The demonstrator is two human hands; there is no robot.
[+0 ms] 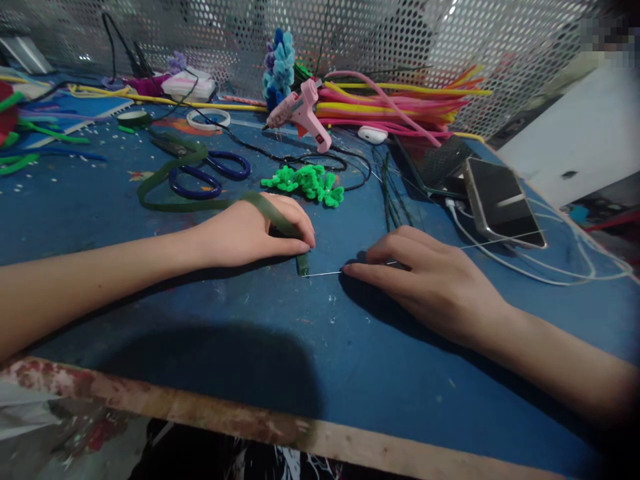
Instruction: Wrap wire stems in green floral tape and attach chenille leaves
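Note:
My left hand [255, 230] pinches a dark green tape strip [190, 207] near its end, between thumb and forefinger. The strip runs over the back of that hand and loops left across the scissors. To the right, my right hand [430, 280] has thumb and forefinger closed on a thin wire [324, 273]. The wire's left tip touches the short end of the strip, and its other end passes behind my right hand toward a phone. Blue-handled scissors [197, 183] lie behind my left wrist. Bright green fuzzy flowers [313, 183] lie just beyond my left hand.
A pink glue gun [305, 113] with a black cord stands behind the flowers. Pink and yellow pipe cleaners [390, 107] lie along the mesh [200, 40]. At right are a phone [503, 200], white cables and dark green stems [393, 193]. The table's edge [175, 407] is in front.

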